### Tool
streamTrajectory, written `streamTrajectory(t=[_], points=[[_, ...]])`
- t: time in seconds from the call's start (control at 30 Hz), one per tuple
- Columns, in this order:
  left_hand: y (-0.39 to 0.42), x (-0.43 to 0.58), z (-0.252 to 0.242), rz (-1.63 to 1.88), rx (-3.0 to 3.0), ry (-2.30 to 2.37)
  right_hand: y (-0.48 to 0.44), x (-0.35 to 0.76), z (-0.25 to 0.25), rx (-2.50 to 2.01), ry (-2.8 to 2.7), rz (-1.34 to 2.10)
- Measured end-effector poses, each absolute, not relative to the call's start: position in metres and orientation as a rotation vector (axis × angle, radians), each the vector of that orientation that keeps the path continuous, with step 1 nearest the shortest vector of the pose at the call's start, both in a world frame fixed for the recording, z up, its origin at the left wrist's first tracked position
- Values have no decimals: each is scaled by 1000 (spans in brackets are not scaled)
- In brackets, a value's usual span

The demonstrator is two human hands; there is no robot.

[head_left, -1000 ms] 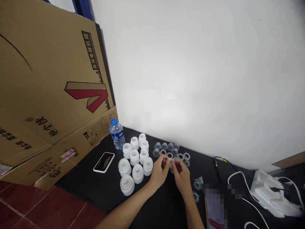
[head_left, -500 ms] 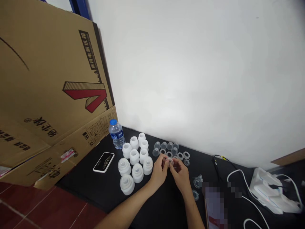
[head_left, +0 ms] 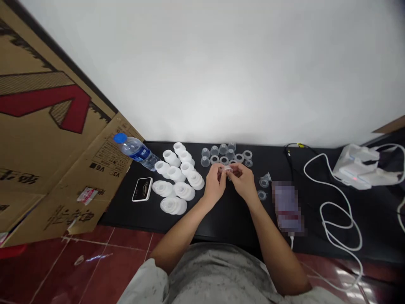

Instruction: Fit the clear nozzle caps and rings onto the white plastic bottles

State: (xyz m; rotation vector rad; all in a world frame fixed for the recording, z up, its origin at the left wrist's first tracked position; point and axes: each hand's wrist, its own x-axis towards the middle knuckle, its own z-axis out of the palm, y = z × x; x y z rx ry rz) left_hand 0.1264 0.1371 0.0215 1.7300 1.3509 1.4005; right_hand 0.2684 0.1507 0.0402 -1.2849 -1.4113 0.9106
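My left hand [head_left: 215, 183] and my right hand [head_left: 243, 181] meet over the black mat [head_left: 221, 215], fingers pinched together on a small clear plastic cap [head_left: 227, 169]. Just beyond them lie several clear cups and rings [head_left: 225, 154] in rows. To the left stand several white plastic bottle-like parts [head_left: 177, 177], some upright, some wide-side down. Two more clear pieces [head_left: 263, 188] lie right of my right hand.
A water bottle [head_left: 136, 150] and a phone [head_left: 142, 189] sit at the mat's left end, beside a large cardboard box [head_left: 50, 139]. A blurred device [head_left: 286, 204], white cables [head_left: 335, 207] and a white unit [head_left: 360, 166] lie to the right. White wall behind.
The camera has tilted down, so my arms, shirt and the red floor now show. Both hands stay together on the small clear piece.
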Motion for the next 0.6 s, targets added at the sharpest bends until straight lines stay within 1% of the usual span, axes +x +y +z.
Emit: streamTrajectory(t=[0.13, 0.33, 0.5, 0.6], points=[[137, 127, 23, 1370, 1772, 1391, 149, 267, 48, -1272, -1422, 860], [136, 127, 26, 1388, 1782, 1453, 144, 260, 49, -1323, -1560, 604], [133, 126, 22, 1278, 1877, 1479, 141, 256, 47, -1401, -1492, 536], [133, 126, 22, 1271, 1921, 1468, 140, 255, 49, -1406, -1489, 528]])
